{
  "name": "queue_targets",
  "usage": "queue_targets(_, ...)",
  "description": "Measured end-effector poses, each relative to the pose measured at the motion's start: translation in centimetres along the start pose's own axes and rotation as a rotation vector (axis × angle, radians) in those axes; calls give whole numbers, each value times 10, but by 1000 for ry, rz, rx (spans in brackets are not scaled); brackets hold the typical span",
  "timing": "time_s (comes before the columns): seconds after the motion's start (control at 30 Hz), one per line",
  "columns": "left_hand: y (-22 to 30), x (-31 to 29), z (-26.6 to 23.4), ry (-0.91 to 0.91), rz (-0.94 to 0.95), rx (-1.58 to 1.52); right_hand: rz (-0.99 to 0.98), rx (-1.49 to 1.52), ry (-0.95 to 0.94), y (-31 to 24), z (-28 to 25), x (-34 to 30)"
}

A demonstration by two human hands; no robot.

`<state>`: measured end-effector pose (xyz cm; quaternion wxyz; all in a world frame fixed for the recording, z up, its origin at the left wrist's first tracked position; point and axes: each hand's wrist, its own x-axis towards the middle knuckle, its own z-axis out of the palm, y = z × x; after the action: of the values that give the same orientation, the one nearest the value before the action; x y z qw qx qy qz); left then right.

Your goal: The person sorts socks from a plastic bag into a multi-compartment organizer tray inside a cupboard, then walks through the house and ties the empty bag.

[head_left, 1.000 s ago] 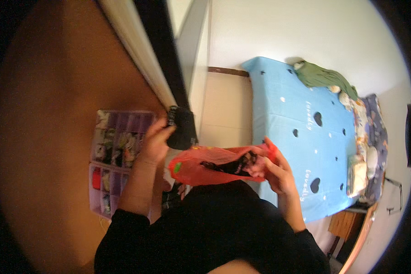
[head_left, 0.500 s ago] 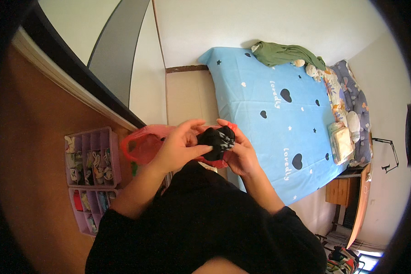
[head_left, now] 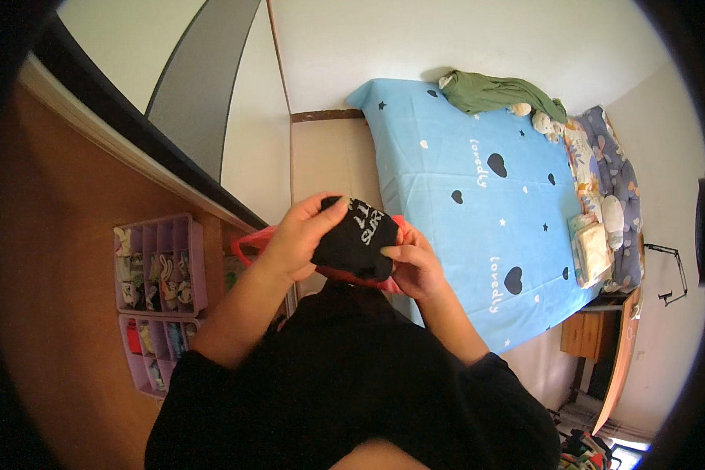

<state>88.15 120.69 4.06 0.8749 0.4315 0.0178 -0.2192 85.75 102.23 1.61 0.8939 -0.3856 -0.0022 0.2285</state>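
A black sock (head_left: 345,247) with white lettering is spread flat in front of my body. My left hand (head_left: 298,239) pinches its left side, thumb on top and fingers beneath. My right hand (head_left: 420,266) grips its right edge, the thumb pressed on the fabric. Behind and below the sock is a red plastic bag (head_left: 252,241), partly hidden by my hands and arms. On the floor to the left stand two purple divided boxes, the farther one (head_left: 199,266) and the nearer one (head_left: 137,378), with rolled socks and other small cloth items in their compartments.
A bed with a blue patterned sheet (head_left: 446,227) fills the right side. On it lie a green cloth (head_left: 497,90), plush toys, pillows and folded fabric (head_left: 594,254). A sliding-door wardrobe (head_left: 192,86) stands at the far left. A wooden desk (head_left: 617,368) is at the right.
The black sock went from bunched up between my fingers to opened out flat, its lettering facing up. My hands have moved apart around it, and the red bag shows less.
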Motion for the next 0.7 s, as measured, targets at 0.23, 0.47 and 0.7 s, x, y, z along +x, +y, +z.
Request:
queue_targets(0.23,5,5,-32,-128,-91,-150,-50,131,109,-15,-6,-11)
queue_targets(0.47,-125,34,-60,-391,-181,328,20,-101,-63,-20,43,-13)
queue_targets(0.7,-95,-15,-95,-298,-165,1257,-74,-74,-112,-38,28,-15)
